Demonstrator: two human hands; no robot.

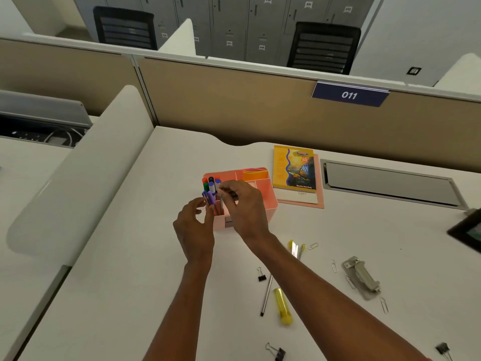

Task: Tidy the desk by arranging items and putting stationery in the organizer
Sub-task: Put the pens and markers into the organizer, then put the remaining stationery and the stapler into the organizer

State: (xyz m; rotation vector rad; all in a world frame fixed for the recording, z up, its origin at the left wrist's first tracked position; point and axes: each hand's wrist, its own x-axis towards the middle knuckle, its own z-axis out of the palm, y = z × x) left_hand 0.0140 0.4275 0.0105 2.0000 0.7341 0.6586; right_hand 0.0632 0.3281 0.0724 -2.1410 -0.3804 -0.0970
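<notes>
A pink desk organizer (263, 201) stands mid-desk with several markers (211, 184) upright in its left compartments and yellow sticky notes (253, 174) at the back. My right hand (244, 207) hovers over the organizer, fingers pinching a thin dark pen-like item above a front compartment. Just left of the organizer, my left hand (194, 227) has its fingertips at the purple pens (209, 198) in the front left slot. Loose on the desk lie a yellow highlighter (283, 304), a silver pencil (266, 293) and a yellow-handled cutter (295, 248).
A yellow notebook (294, 169) on a pink folder lies right of the organizer. Binder clips (261, 276), paper clips (334, 265) and a metal stapler-like tool (363, 277) are scattered at the front right. A picture frame (466, 231) sits at the right edge; a partition wall runs behind.
</notes>
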